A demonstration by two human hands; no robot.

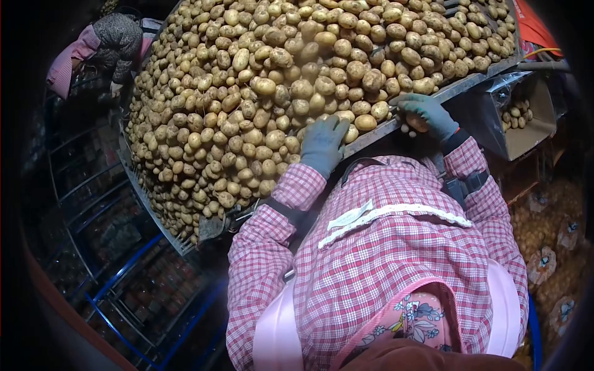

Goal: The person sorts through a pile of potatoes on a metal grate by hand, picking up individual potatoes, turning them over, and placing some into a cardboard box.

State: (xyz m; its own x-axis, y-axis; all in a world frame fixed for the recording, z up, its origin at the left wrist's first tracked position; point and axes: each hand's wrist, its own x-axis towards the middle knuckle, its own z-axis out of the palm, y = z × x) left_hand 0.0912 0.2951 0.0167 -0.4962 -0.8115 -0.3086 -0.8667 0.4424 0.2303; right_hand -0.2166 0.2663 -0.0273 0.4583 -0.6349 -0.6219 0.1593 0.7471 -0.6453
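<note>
A large heap of potatoes fills the sorting table in front of me. My left hand, in a grey-blue glove, lies on the potatoes at the near edge, its fingers stretched out and slightly apart. Further right, at the metal rim, is my right hand, gloved the same way. Its fingers curl around a potato, and smaller potatoes show just below them. Part of what this hand holds is hidden by the glove.
An open cardboard box lined with plastic holds some potatoes at the right. Another person bends at the far left. Blue and grey metal racks stand at the lower left. Filled bags are at the lower right.
</note>
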